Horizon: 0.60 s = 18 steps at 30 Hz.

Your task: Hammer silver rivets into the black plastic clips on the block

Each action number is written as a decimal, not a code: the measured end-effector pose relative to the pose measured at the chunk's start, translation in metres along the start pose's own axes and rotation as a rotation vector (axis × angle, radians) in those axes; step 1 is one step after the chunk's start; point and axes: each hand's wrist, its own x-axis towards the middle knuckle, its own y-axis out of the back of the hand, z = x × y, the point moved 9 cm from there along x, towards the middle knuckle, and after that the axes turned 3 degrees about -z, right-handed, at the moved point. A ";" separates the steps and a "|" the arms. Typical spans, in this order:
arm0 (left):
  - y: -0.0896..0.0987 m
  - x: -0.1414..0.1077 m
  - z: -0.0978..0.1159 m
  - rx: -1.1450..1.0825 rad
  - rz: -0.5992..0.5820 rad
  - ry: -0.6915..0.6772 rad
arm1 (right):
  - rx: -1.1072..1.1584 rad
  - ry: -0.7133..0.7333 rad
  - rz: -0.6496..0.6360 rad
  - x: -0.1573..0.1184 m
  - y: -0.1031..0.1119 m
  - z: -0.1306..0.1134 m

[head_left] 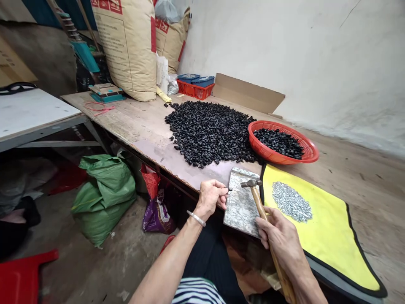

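Observation:
My left hand (211, 195) pinches a small black piece (230, 189) at the left edge of a worn grey metal plate (243, 207). My right hand (280, 230) is wrapped around the wooden handle of a hammer (258, 202), whose head hangs over the upper part of the plate. A large pile of small black pieces (211, 131) lies beyond the plate. To the right, a yellow cloth (329, 228) with black edging carries a heap of small silvery bits (291, 202). What those bits are is too small to tell.
A red plastic basket (311, 154) with black pieces stands right of the pile. Behind are a red crate (193, 89) with blue lids, a cardboard strip (247, 93) and big paper sacks (126, 50). A green sack (104, 194) and a purple bag (158, 217) are left, below the table.

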 end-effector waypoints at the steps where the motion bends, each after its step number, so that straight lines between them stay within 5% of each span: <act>1: -0.002 -0.005 0.002 -0.073 -0.045 -0.008 | 0.039 -0.026 -0.071 0.003 -0.007 0.003; 5: -0.007 -0.025 0.005 -0.273 -0.177 0.036 | -0.342 0.088 -0.027 0.010 -0.007 -0.005; 12: -0.002 -0.046 0.013 -0.355 -0.197 0.073 | -1.043 0.329 0.161 -0.007 -0.016 -0.044; 15: 0.002 -0.047 0.015 -0.358 -0.188 0.079 | -1.089 0.312 0.194 -0.008 -0.017 -0.053; 18: 0.003 -0.046 0.015 -0.342 -0.178 0.075 | -0.825 0.344 0.182 -0.008 -0.011 -0.064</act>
